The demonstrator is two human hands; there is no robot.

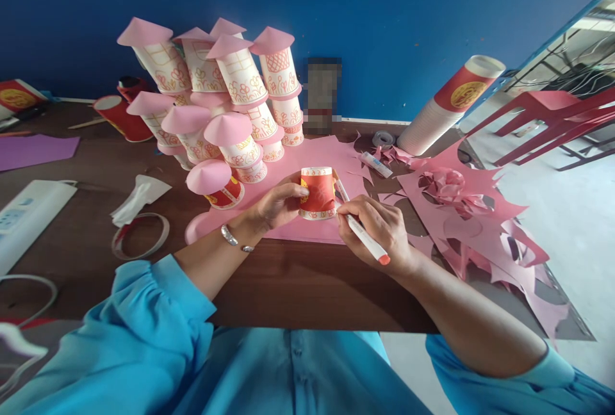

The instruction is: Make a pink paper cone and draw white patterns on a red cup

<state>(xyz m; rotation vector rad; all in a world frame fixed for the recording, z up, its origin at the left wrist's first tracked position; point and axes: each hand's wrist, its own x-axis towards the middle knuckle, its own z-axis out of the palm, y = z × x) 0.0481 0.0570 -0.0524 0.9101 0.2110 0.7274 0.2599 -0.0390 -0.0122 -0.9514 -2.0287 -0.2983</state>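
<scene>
My left hand [283, 202] is closed around a red and white paper cup [318, 192], which stands rim down in the air over pink paper [307, 232]. Drawn marks run along the white bands at the cup's top and bottom. In my right hand [377, 229] is a white marker pen [361, 235] with an orange-red end. Its tip is close to the cup's lower white band; whether it touches, I cannot tell. To the left, several decorated paper cups [245, 82] are stacked as towers with pink paper cones [229, 128] on top.
Pink paper scraps [461, 210] cover the right side of the table. A tall stack of paper cups [439, 111] leans behind them, near a tape roll [383, 139]. On the left lie a power strip [33, 216], a clear tape ring [140, 235] and purple paper [38, 152].
</scene>
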